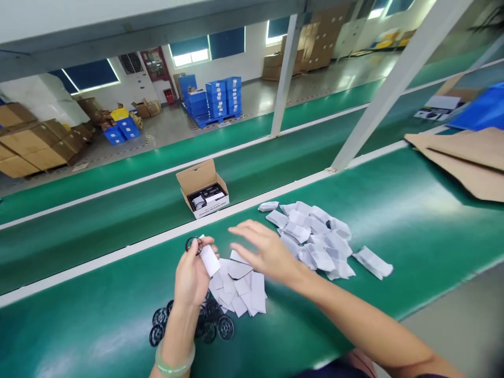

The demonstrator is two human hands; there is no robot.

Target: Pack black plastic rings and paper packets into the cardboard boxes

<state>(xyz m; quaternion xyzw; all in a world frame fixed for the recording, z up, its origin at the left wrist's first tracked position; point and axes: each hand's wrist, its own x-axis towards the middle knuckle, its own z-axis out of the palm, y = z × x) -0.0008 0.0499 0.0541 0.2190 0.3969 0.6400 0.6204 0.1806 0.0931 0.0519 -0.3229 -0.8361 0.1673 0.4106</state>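
Note:
My left hand (192,275) is closed around a small flat white paper envelope (210,259). A black ring-shaped part (189,244) is pinched at its thumb and fingertips. To the right of it my right hand (262,249) is held in the air, fingers stretched out and apart, with nothing in them. Beneath the hands lies a loose pile of flat white envelopes (258,294). Several black round parts with spokes (226,327) lie around my left wrist, partly hidden by the forearm. Behind my right hand is a heap of filled, crumpled white packets (315,231).
An open cardboard box (212,207) with black items inside stands on the belt beyond the white rail (145,244). A single white packet (373,262) lies right of the heap. Slanted metal posts (378,105) rise behind. Brown cardboard sheets (468,157) lie at the right.

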